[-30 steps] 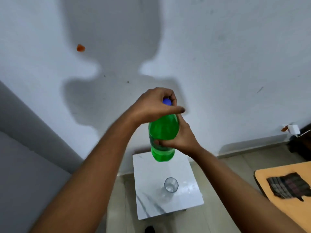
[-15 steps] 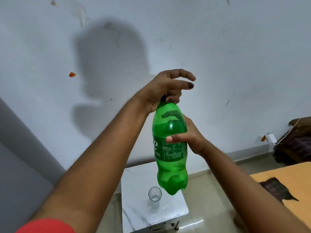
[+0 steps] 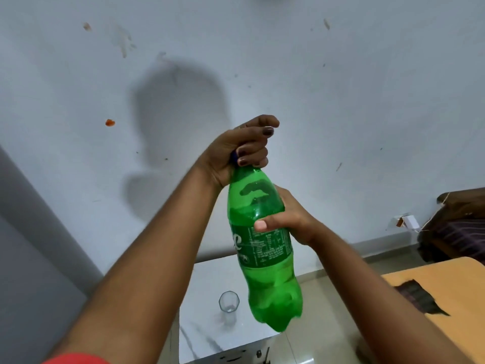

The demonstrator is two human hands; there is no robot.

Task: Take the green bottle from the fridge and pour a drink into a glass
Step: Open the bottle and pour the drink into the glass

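I hold a green plastic bottle [image 3: 265,248] upright in the air, in front of a white wall. My right hand [image 3: 284,219] grips its upper body from the right, thumb across the label's top. My left hand [image 3: 241,148] is closed over the blue cap [image 3: 233,156], which shows only as a sliver under my fingers. A small clear glass [image 3: 228,302] stands upright and looks empty on the white marble-patterned table [image 3: 207,287] below, just left of the bottle's base.
An orange-brown table [image 3: 462,287] with a dark cloth [image 3: 417,298] on it sits at the right. Dark furniture [image 3: 456,227] and a white plug [image 3: 409,221] are by the right wall. A grey surface [image 3: 31,258] rises at the left.
My left hand's fingers, spread above the cap half a second ago, have curled tight around it. The bottle is held higher than a second ago, and the view has tilted upward.
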